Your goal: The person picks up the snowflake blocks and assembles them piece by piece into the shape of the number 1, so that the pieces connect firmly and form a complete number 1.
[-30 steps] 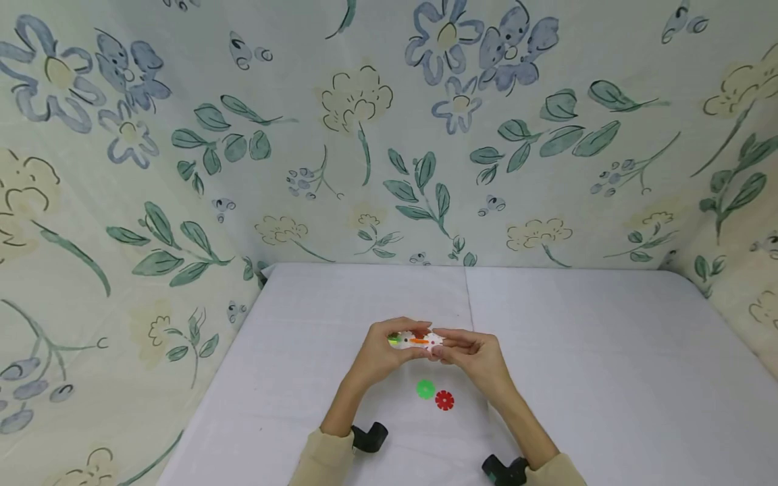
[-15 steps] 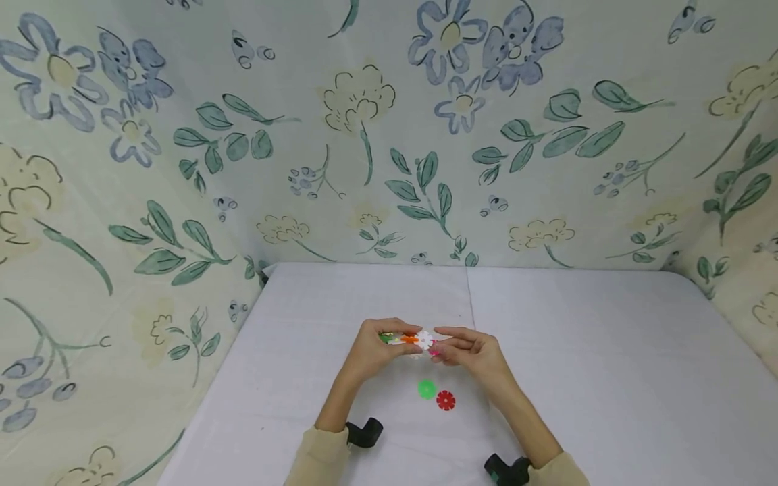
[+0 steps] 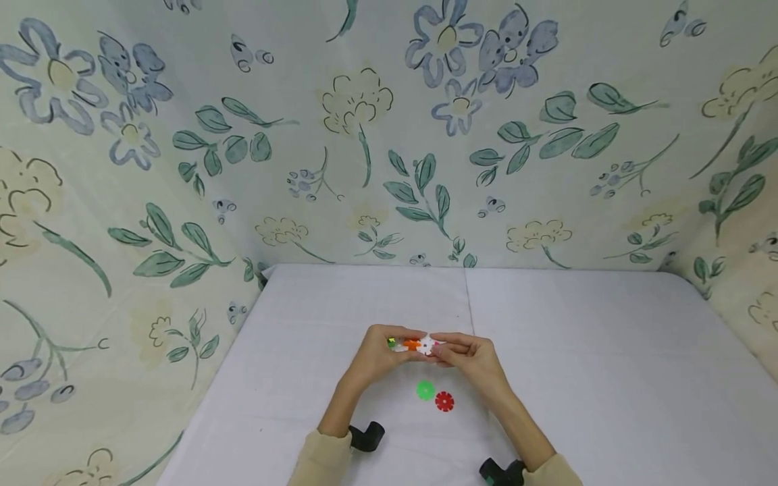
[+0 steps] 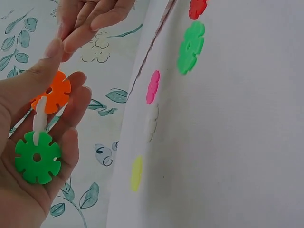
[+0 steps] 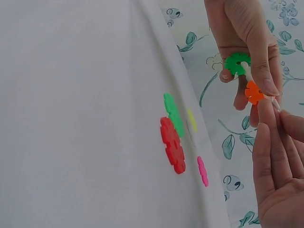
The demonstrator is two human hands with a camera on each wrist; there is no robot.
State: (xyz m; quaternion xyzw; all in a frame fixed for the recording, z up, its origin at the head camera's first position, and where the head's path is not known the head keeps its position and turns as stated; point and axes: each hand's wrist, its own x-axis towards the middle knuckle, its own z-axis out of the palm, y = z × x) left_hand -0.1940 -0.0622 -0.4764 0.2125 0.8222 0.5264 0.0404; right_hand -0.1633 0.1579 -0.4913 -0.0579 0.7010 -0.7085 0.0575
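Note:
A chain of notched discs sits in the left hand [image 3: 372, 358], pinched by its thumb and fingers. In the left wrist view, a green disc [image 4: 38, 161] lies by the palm, joined through an edge-on white disc [image 4: 40, 116] to an orange disc [image 4: 59, 91]. The right hand [image 3: 480, 364] pinches at the chain's right end, beside a white disc [image 3: 427, 345]; a bit of pink shows there too. Fingertips of both hands nearly meet. In the right wrist view, fingers cover most of that end, so the joint there cannot be made out.
On the white table in front of the hands lie a light green disc [image 3: 425, 390] and a red disc [image 3: 445, 401]. Pink [image 4: 153, 87], white [image 4: 153, 122] and yellow [image 4: 137, 174] discs also lie on it. Patterned cloth hangs behind.
Half a second ago the left hand was slightly farther left, with the white disc more exposed between the hands. Now the hands are closer together around it. The loose discs have not moved.

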